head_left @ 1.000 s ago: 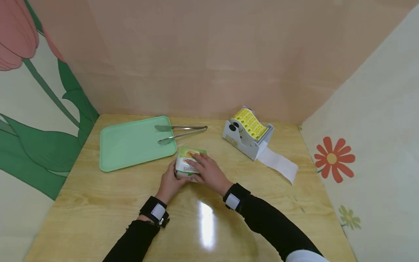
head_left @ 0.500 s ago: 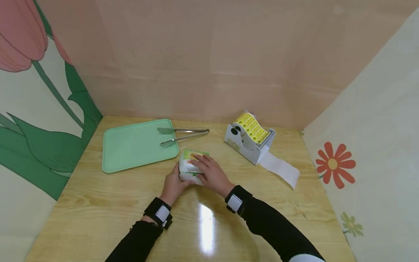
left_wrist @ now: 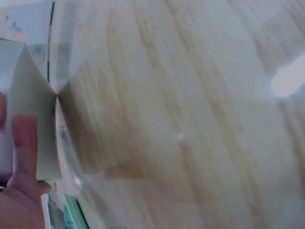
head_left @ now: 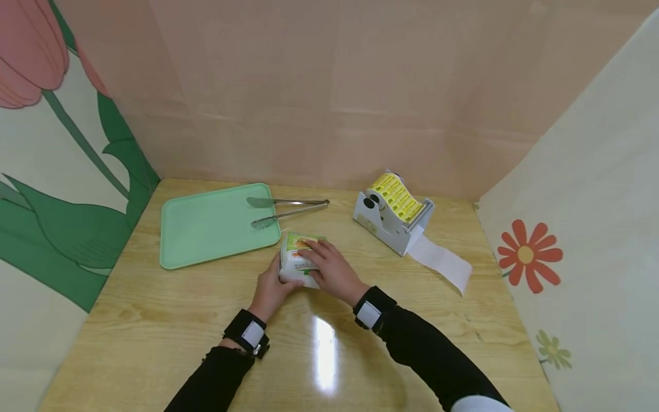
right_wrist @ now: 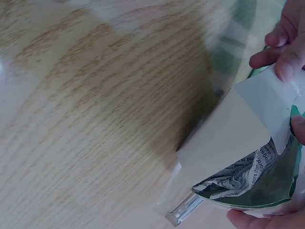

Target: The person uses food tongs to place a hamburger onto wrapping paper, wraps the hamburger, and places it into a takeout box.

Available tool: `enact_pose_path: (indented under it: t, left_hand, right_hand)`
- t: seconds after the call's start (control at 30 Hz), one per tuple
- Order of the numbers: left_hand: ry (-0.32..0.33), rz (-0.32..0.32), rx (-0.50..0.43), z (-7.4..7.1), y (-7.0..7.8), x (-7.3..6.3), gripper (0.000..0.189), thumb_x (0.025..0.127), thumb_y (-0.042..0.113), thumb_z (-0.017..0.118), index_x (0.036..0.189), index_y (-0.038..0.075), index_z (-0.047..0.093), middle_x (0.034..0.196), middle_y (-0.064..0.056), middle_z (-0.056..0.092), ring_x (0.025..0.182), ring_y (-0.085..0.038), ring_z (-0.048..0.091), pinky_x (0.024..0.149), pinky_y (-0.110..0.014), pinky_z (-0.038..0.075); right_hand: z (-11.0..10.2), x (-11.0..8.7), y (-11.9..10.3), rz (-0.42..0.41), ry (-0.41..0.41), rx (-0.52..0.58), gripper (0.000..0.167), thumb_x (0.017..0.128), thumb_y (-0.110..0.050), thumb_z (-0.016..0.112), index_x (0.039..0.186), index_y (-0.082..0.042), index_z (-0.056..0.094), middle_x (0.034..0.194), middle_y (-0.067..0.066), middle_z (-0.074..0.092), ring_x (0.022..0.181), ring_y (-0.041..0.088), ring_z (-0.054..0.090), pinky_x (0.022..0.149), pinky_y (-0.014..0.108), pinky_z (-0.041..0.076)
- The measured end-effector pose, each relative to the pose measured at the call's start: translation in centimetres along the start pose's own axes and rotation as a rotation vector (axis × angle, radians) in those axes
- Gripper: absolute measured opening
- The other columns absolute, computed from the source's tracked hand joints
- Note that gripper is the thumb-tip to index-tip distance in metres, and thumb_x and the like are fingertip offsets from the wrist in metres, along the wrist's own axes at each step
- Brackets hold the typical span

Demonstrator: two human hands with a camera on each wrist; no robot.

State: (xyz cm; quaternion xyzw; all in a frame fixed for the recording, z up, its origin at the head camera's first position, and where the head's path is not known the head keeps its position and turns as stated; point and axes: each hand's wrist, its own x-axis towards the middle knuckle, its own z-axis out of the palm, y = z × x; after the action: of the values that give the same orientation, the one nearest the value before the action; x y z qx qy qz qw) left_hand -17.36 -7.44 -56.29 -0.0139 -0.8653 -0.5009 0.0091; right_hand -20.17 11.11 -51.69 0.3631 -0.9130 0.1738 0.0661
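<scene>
A small white and green paper food box (head_left: 294, 260) sits on the table between both hands. My left hand (head_left: 268, 288) grips its left side, thumb along the near side. In the left wrist view that hand's finger (left_wrist: 25, 148) lies straight along a white panel. My right hand (head_left: 337, 273) holds the box from the right, fingers over its printed top and thumb at the near side. The right wrist view looks into the gaping side of the box (right_wrist: 219, 133), where crumpled printed paper (right_wrist: 255, 164) and a green-edged flap show.
Behind and left of the box lies a pale green tray (head_left: 206, 229). Metal tongs (head_left: 301, 209) rest across its right edge. A grey label dispenser (head_left: 378, 226) with a yellow label roll (head_left: 396, 197) stands at the back right, a white strip (head_left: 443, 264) trailing onto the table (head_left: 165, 343).
The head view has shifted slightly. The right thumb has moved a little away from the left thumb at the box's near side. Both hands keep their hold on the box.
</scene>
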Motion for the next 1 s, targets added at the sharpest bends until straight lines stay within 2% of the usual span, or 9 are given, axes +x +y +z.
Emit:
enact_pose_path:
  t: [0.3, 0.5, 0.77, 0.83, 0.9, 1.0]
  left_hand:
    - [0.031, -0.01, 0.046, 0.1, 0.7, 0.2, 0.09, 0.069, 0.024, 0.085, 0.141, 0.002, 0.036, 0.114, -0.023, 0.064, 0.1, -0.032, 0.063, 0.082, -0.044, 0.052]
    - [0.019, -0.063, 0.035, 0.3, 1.1, 0.3, 0.096, 0.068, 0.025, 0.085, 0.143, -0.001, 0.031, 0.117, -0.024, 0.062, 0.102, -0.033, 0.062, 0.084, -0.044, 0.051]
    - [0.054, -0.093, 0.032, 0.6, 1.5, 0.5, 0.116, 0.061, 0.029, 0.089, 0.147, -0.003, 0.018, 0.118, -0.031, 0.058, 0.101, -0.038, 0.061, 0.084, -0.046, 0.05]
    - [0.069, -0.084, 0.012, 0.7, 1.5, 0.4, 0.117, 0.061, 0.026, 0.09, 0.147, -0.001, 0.016, 0.122, -0.031, 0.056, 0.105, -0.039, 0.059, 0.086, -0.047, 0.049]
    - [0.092, -0.067, -0.048, 0.8, 1.3, 0.3, 0.114, 0.062, 0.02, 0.089, 0.147, 0.0, 0.016, 0.128, -0.031, 0.052, 0.11, -0.038, 0.057, 0.089, -0.046, 0.049]
    - [0.125, 0.005, -0.15, 0.9, 1.3, 0.0, 0.109, 0.063, 0.011, 0.088, 0.144, 0.0, 0.015, 0.139, -0.031, 0.042, 0.114, -0.036, 0.054, 0.086, -0.046, 0.05]
  right_hand:
    - [0.4, 0.1, -0.2, 0.0, 0.051, 0.0, 0.054, 0.083, -0.01, 0.071, 0.133, -0.012, 0.051, 0.142, 0.016, 0.046, 0.129, 0.042, 0.042, 0.112, 0.048, 0.029]
    - [0.5, 0.3, -0.5, -0.005, 0.073, 0.005, 0.054, 0.082, -0.009, 0.071, 0.132, -0.01, 0.052, 0.141, 0.018, 0.047, 0.128, 0.044, 0.042, 0.111, 0.05, 0.028]
    - [0.3, 0.3, -0.6, 0.022, 0.065, 0.021, 0.055, 0.084, -0.01, 0.07, 0.134, -0.01, 0.049, 0.143, 0.016, 0.045, 0.129, 0.044, 0.04, 0.11, 0.052, 0.03]
    - [0.3, 0.3, -0.5, 0.026, 0.065, 0.04, 0.055, 0.083, -0.01, 0.07, 0.134, -0.01, 0.049, 0.143, 0.017, 0.045, 0.129, 0.044, 0.041, 0.111, 0.051, 0.028]
    - [0.2, 0.2, -0.4, 0.04, 0.06, 0.06, 0.055, 0.083, -0.009, 0.07, 0.134, -0.009, 0.049, 0.143, 0.017, 0.045, 0.129, 0.043, 0.041, 0.112, 0.049, 0.027]
    - [0.1, 0.2, -0.4, 0.084, 0.043, 0.092, 0.055, 0.086, -0.012, 0.068, 0.137, -0.009, 0.047, 0.145, 0.018, 0.043, 0.13, 0.042, 0.04, 0.113, 0.049, 0.027]
